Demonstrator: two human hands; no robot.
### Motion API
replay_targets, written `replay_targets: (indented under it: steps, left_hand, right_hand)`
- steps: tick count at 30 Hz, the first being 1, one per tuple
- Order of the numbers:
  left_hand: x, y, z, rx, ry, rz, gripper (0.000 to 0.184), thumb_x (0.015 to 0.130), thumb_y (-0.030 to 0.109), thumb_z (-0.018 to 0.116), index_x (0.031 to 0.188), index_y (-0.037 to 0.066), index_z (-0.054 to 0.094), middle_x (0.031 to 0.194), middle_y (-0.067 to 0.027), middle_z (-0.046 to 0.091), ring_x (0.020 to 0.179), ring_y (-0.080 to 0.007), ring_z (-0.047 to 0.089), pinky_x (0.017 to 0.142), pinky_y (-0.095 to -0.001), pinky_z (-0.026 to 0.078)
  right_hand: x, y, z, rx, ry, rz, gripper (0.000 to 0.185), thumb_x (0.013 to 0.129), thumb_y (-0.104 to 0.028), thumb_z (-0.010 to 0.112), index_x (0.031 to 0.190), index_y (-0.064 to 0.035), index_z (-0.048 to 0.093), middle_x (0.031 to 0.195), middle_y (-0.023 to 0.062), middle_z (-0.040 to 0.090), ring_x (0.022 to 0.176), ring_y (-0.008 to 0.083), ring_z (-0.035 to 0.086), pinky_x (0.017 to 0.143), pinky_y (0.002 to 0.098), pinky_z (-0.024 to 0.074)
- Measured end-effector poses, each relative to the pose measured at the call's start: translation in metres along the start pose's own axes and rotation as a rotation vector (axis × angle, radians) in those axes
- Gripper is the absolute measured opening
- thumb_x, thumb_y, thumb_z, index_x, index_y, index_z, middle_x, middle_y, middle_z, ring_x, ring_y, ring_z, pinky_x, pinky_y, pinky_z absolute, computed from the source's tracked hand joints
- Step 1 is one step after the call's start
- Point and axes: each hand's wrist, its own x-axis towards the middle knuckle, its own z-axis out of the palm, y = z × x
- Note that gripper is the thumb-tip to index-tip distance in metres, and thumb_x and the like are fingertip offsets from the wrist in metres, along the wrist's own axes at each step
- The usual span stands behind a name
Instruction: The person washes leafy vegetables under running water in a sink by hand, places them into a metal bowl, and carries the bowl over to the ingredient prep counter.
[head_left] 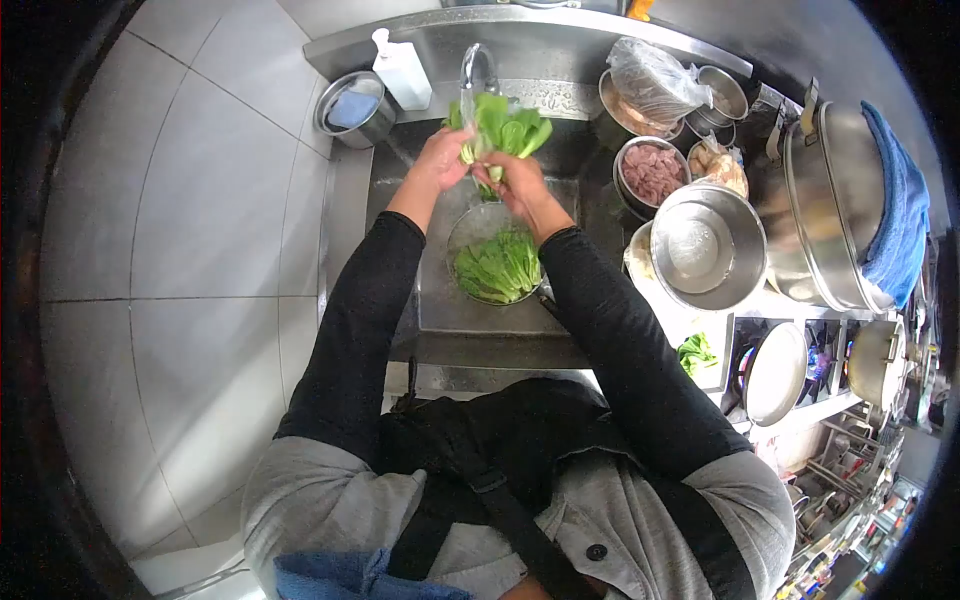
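At the far left, a pot point(374, 132) with a blue cloth point(352, 108) in it stands on the counter, just beside a white bottle point(404, 78). Your left hand point(443, 160) is at the left side of the bunch point(515, 130), its fingers bent in toward the stems; blur hides whether they pinch. That forearm reaches up and slightly right, the back of the hand showing. The bunch is held over the far part of the sink point(435, 305), just below the tap point(478, 62). Its stem end points back toward you and its leaves fan away, the longest ones leaning right, so its long axis runs from between your hands outward and a little to the right. Your right hand point(520, 187) grips the stem end, thumb and fingers closed around it, with the forearm angled up and left. Nearer you, in the sink below both hands, more greens point(500, 266) lie in a round strainer point(462, 228). To the right stand a bowl of meat point(652, 173), a wide steel bowl point(708, 245) and a big pot point(825, 200) draped with a blue towel point(897, 205); nearer you are a leaf point(697, 353) and a pan point(777, 375).
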Motion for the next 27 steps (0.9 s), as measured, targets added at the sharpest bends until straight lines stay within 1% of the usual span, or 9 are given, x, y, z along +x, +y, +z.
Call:
replay_targets:
  steps: [3, 4, 8, 11, 15, 17, 20, 23, 27]
  left_hand:
    - [-0.006, 0.007, 0.007, 0.004, -0.03, -0.005, 0.033, 0.098, 0.021, 0.053, 0.12, -0.004, 0.054, 0.108, -0.0126, 0.065, 0.097, -0.0254, 0.065, 0.088, -0.0413, 0.052]
    - [-0.007, 0.008, 0.01, -0.008, -0.037, -0.023, 0.034, 0.098, 0.021, 0.053, 0.12, -0.004, 0.053, 0.109, -0.0127, 0.064, 0.098, -0.0251, 0.064, 0.089, -0.0414, 0.052]
    - [0.009, -0.008, 0.004, -0.051, -0.018, -0.141, 0.036, 0.099, 0.024, 0.052, 0.123, -0.002, 0.052, 0.111, -0.0125, 0.064, 0.1, -0.0239, 0.064, 0.089, -0.0389, 0.052]
    - [0.01, -0.01, 0.006, 0.008, -0.129, -0.193, 0.036, 0.099, 0.026, 0.05, 0.123, -0.001, 0.052, 0.111, -0.012, 0.064, 0.099, -0.023, 0.064, 0.088, -0.0389, 0.052]
    - [0.015, -0.009, 0.014, 0.018, -0.196, -0.275, 0.038, 0.099, 0.031, 0.049, 0.122, 0.001, 0.053, 0.111, -0.0114, 0.064, 0.098, -0.0227, 0.064, 0.085, -0.0389, 0.053]
    - [0.028, -0.014, 0.006, 0.102, -0.237, -0.308, 0.038, 0.1, 0.033, 0.048, 0.121, 0.002, 0.054, 0.111, -0.0107, 0.064, 0.097, -0.0226, 0.064, 0.084, -0.0389, 0.053]
    - [0.031, -0.017, 0.0, 0.196, -0.284, -0.308, 0.039, 0.1, 0.036, 0.046, 0.121, 0.004, 0.055, 0.11, -0.0094, 0.064, 0.095, -0.0213, 0.064, 0.08, -0.0373, 0.053]
    - [0.014, -0.006, 0.023, -0.017, -0.195, -0.259, 0.04, 0.101, 0.038, 0.044, 0.122, 0.005, 0.055, 0.109, -0.0077, 0.064, 0.095, -0.0195, 0.063, 0.079, -0.0359, 0.053]
    - [0.019, 0.0, 0.017, 0.028, -0.2, -0.169, 0.043, 0.101, 0.039, 0.045, 0.126, 0.006, 0.053, 0.115, -0.0078, 0.063, 0.101, -0.0205, 0.062, 0.09, -0.0359, 0.049]
  right_hand:
    - [-0.006, -0.01, -0.008, 0.217, 0.005, 0.111, 0.031, 0.083, -0.008, 0.065, 0.111, 0.0013, 0.058, 0.1, 0.0113, 0.066, 0.086, 0.0231, 0.066, 0.071, 0.0353, 0.0583]
    - [0.002, -0.003, -0.021, 0.176, -0.003, 0.122, 0.031, 0.084, -0.015, 0.066, 0.111, -0.0009, 0.059, 0.101, 0.0103, 0.066, 0.088, 0.0233, 0.066, 0.074, 0.0369, 0.0583]
    - [-0.017, -0.019, -0.003, -0.071, 0.078, 0.064, 0.028, 0.085, -0.01, 0.068, 0.111, -0.0017, 0.059, 0.104, 0.0069, 0.065, 0.088, 0.0187, 0.064, 0.072, 0.034, 0.0568]
    - [-0.011, -0.015, -0.016, -0.254, 0.101, 0.007, 0.027, 0.083, -0.007, 0.07, 0.108, -0.0025, 0.061, 0.102, 0.0064, 0.066, 0.087, 0.0171, 0.064, 0.072, 0.0325, 0.0562]
    - [-0.012, -0.014, -0.024, -0.014, 0.108, 0.0, 0.031, 0.075, -0.007, 0.077, 0.102, -0.0049, 0.064, 0.092, 0.0044, 0.068, 0.079, 0.0162, 0.065, 0.064, 0.0289, 0.0538]
    - [-0.016, -0.018, -0.015, -0.079, 0.141, -0.031, 0.032, 0.074, -0.006, 0.077, 0.103, -0.0035, 0.064, 0.092, 0.0051, 0.068, 0.077, 0.0167, 0.066, 0.064, 0.0288, 0.0535]
    - [-0.015, -0.021, -0.011, -0.136, 0.165, -0.044, 0.03, 0.077, -0.006, 0.074, 0.103, -0.0003, 0.062, 0.091, 0.0067, 0.067, 0.077, 0.0181, 0.066, 0.067, 0.0296, 0.0543]
    - [-0.002, -0.014, -0.018, -0.146, 0.183, -0.063, 0.028, 0.077, -0.006, 0.073, 0.101, 0.0009, 0.062, 0.087, 0.0073, 0.067, 0.07, 0.0189, 0.065, 0.063, 0.03, 0.0528]
    - [-0.005, -0.014, -0.02, -0.218, 0.122, -0.067, 0.033, 0.07, -0.009, 0.077, 0.099, 0.0024, 0.064, 0.091, 0.0102, 0.068, 0.07, 0.0197, 0.065, 0.061, 0.0324, 0.0508]
